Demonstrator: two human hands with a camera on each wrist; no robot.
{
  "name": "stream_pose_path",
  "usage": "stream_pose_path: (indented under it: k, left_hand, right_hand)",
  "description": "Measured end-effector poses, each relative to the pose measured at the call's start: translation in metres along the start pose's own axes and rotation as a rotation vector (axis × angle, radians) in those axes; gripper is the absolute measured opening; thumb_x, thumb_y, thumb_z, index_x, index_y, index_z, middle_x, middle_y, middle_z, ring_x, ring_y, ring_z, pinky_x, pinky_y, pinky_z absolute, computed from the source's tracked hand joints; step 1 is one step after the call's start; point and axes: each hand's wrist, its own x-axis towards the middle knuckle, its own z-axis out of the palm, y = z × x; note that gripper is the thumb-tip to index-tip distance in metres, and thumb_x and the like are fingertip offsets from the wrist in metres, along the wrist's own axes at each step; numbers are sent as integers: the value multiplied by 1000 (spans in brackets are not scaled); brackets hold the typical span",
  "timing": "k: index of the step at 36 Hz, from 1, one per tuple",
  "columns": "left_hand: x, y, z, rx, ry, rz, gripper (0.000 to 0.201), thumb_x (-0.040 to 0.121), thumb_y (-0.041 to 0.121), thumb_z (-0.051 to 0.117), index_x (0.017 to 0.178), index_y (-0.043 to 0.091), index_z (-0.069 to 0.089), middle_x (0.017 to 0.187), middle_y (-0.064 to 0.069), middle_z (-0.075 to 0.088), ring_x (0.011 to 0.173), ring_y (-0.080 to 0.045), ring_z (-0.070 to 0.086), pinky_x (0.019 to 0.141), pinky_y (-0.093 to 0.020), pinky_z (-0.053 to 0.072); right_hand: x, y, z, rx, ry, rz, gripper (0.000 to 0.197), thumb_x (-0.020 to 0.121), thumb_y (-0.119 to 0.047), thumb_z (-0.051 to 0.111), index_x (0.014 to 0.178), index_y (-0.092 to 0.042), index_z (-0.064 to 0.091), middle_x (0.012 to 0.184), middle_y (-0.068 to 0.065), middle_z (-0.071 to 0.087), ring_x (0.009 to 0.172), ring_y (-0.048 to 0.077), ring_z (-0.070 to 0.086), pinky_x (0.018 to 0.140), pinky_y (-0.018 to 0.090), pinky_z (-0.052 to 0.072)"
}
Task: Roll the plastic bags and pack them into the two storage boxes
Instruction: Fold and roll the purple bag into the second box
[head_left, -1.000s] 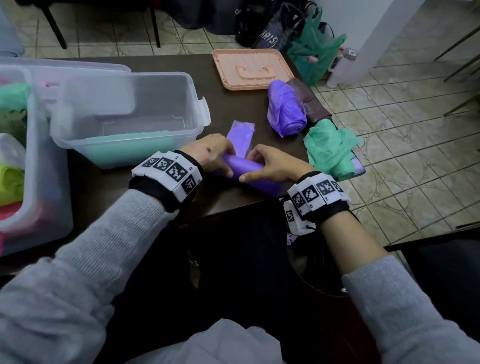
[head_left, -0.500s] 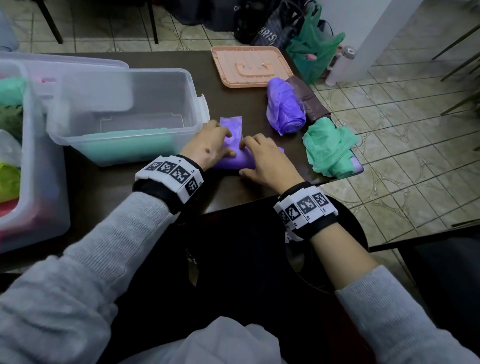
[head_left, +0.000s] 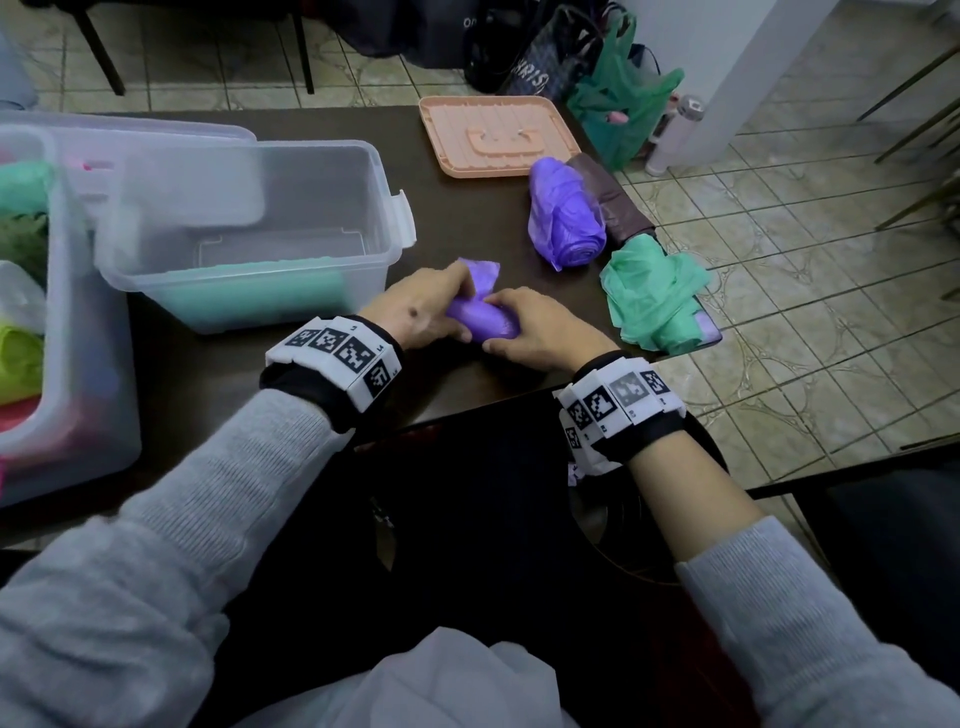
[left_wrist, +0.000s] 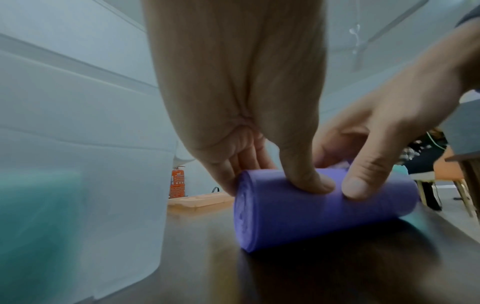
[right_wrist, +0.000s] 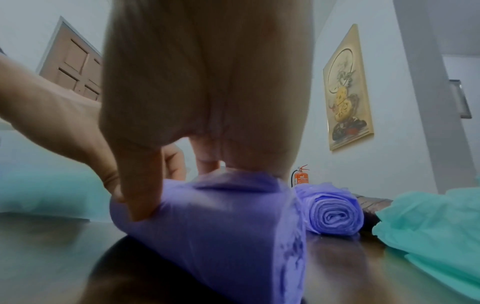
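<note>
The tightly rolled purple plastic bag lies on the dark brown tabletop, near its front edge, with a loose end projecting away from the person. The left hand and right hand are together, both clamped on this roll, thumbs pressed against its near side. The clear plastic storage box, containing a teal bag, stands just left. A second rolled purple bag and a crumpled green plastic bag lie to the right.
</note>
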Motion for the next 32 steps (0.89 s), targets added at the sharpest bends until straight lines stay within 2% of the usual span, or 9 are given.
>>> stream_pose_path:
  k: [5,13,16,19,22,25,28,30,32]
  left_hand:
    - [-1,0,-3,-43,-20,-15,36,83,31,69,113,16,56,114,-9,59,95,-20,51,78,-27,34]
    - [-2,-1,-4,-95,-19,-32,43,87,38,63,125,18,58,128,-7,57,117,-23,52,91,-26,35]
    - [-2,-3,-1,-171,18,-46,47,89,29,62,132,13,52,133,-8,54,121,-22,51,99,-25,35]
    - [-1,-5,0,-265,114,-98,37,91,15,58,126,7,52,125,-10,58,113,-22,55,95,-24,38]
    - [0,-9,-1,-311,116,-146,29,91,13,57,120,6,56,120,-11,60,110,-23,56,94,-26,40]
    - [1,-10,1,-338,111,-160,28,91,13,59,118,7,58,118,-11,63,108,-23,58,95,-29,43]
    - [1,-11,3,-384,125,-169,28,91,14,60,118,6,58,116,-10,63,107,-21,58,93,-27,42]
    - [0,-10,4,-406,132,-171,28,91,13,60,118,5,58,115,-10,63,107,-21,58,91,-26,42]
    - [-1,-9,4,-425,145,-177,28,90,12,61,117,5,58,115,-12,64,106,-22,59,92,-28,44]
  right_hand:
    - [-2,0,-3,-33,-83,41,54,88,-30,59,138,-17,44,129,11,37,126,28,33,111,37,27]
    - [-8,1,7,-9,27,30,58,81,-47,66,124,-13,48,123,9,51,115,27,48,97,43,40]
    - [-8,0,0,-3,-44,36,52,86,-45,61,123,-8,52,120,12,54,109,26,52,91,35,41]
    - [-6,-2,-9,-8,-141,76,46,92,-45,53,120,-8,54,117,11,57,95,21,51,75,25,33]
    - [1,-1,-14,5,-200,136,50,91,-48,53,124,-9,51,121,8,57,95,18,51,79,24,34]
    - [8,0,-15,143,-189,202,74,84,-48,64,138,-8,33,136,5,47,118,18,49,98,26,36]
    - [12,-3,-16,202,-213,198,85,83,-47,65,146,-8,22,145,6,40,129,18,43,102,23,31]
    - [12,-5,-16,174,-229,174,80,86,-48,61,147,-11,25,145,6,41,128,18,44,101,22,31]
    - [12,-6,-17,151,-250,151,60,89,-49,56,138,-16,44,133,6,53,113,18,53,91,24,37]
